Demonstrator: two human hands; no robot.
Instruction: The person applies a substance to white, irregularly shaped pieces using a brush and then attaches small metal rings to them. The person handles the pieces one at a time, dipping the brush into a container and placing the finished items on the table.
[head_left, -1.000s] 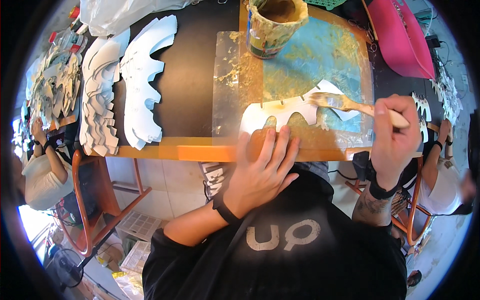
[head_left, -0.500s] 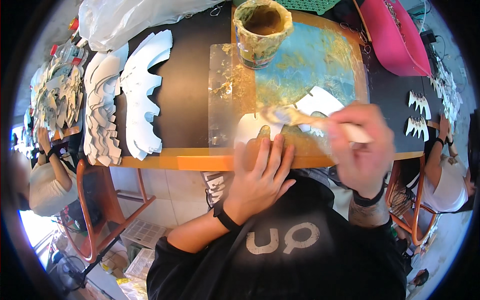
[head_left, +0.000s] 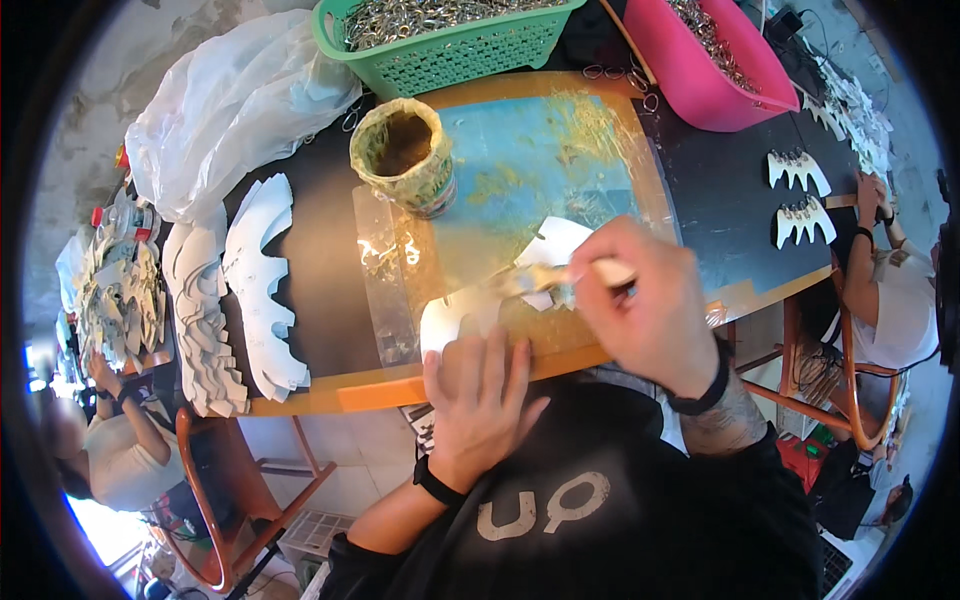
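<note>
My left hand (head_left: 475,395) lies palm down with fingers stretched out, its fingertips on the near edge of a white notched cut-out (head_left: 440,322) at the front of the table. A brush (head_left: 535,280) is gripped in my right hand (head_left: 650,305). Its bristle end is smeared by motion and lies over the white material just beyond my left fingers. More white notched material (head_left: 562,238) shows behind the brush; whether it is the same piece I cannot tell. Beyond stands a coated pot (head_left: 400,150) holding brownish paste, its rim thickly crusted.
A paste-stained blue sheet (head_left: 520,150) covers the table middle. Stacks of white cut-outs (head_left: 262,290) lie left, beside a clear plastic bag (head_left: 235,110). At the back stand a green basket (head_left: 460,60) and a pink basket (head_left: 700,80) of metal rings. Co-workers sit at both sides.
The whole view has shifted, bringing the green basket and its rings into sight. My left hand stays on the white piece. My right hand still holds the brush over it, blurred by motion.
</note>
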